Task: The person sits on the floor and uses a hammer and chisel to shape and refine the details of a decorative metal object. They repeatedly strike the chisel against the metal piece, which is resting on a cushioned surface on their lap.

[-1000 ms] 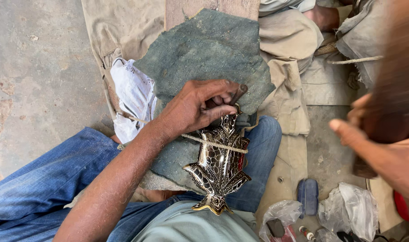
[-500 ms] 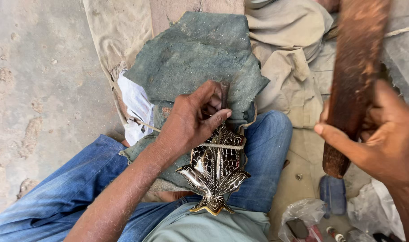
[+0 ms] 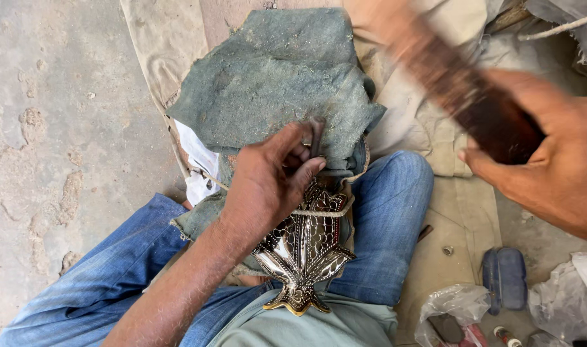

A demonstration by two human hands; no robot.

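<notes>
Grey-green cloth (image 3: 267,83) over beige sheet (image 3: 171,38); blue case (image 3: 504,277), plastic bags (image 3: 454,308) (crumpled) on concrete floor (image 3: 49,128).

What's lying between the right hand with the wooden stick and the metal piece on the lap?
In the head view, the jeans-clad knee and beige cloth lie between.

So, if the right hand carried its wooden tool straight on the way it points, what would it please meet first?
Probably the grey-green cloth. The right hand holds a blurred wooden tool angled up-left over beige fabric, towards that cloth. Depth is unclear, so it may pass above.
</notes>
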